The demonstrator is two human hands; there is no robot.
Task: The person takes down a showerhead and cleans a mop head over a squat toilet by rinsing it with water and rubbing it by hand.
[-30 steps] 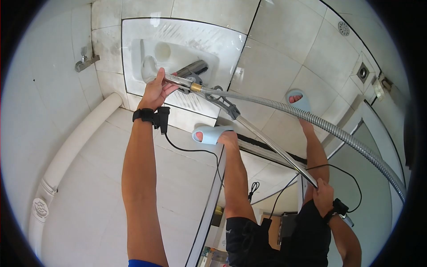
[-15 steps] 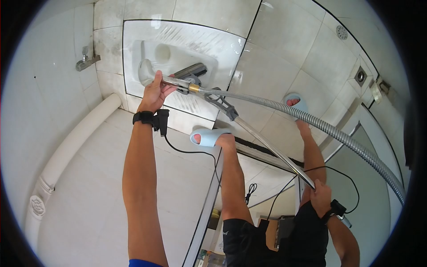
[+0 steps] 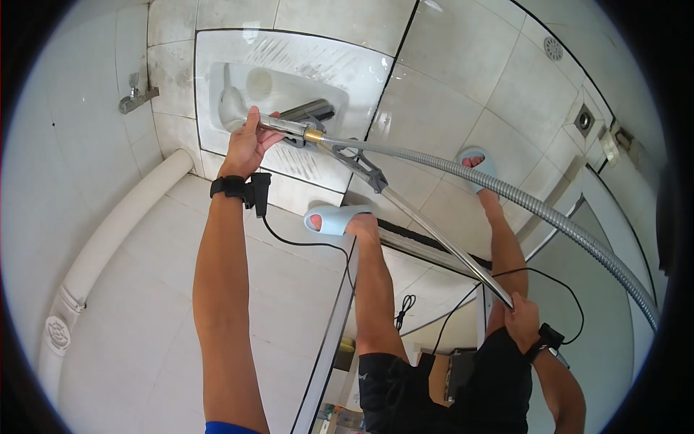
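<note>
Left hand [image 3: 248, 147] holding showerhead [image 3: 288, 129], right hand [image 3: 523, 322] gripping pole [image 3: 442, 236], squat toilet [image 3: 365, 76] below

The shower handle [image 3: 283, 127] is partly hiding the mop head [image 3: 311, 111]; the right edge is cropping the metal hose [image 3: 506, 191].

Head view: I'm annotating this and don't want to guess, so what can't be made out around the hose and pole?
In the head view:
- Hose: far end cut off by the dark right rim.
- Pole: gripped stretch hidden by the right hand.
- Mop head: partly hidden behind the metal tube in the left hand.
</note>
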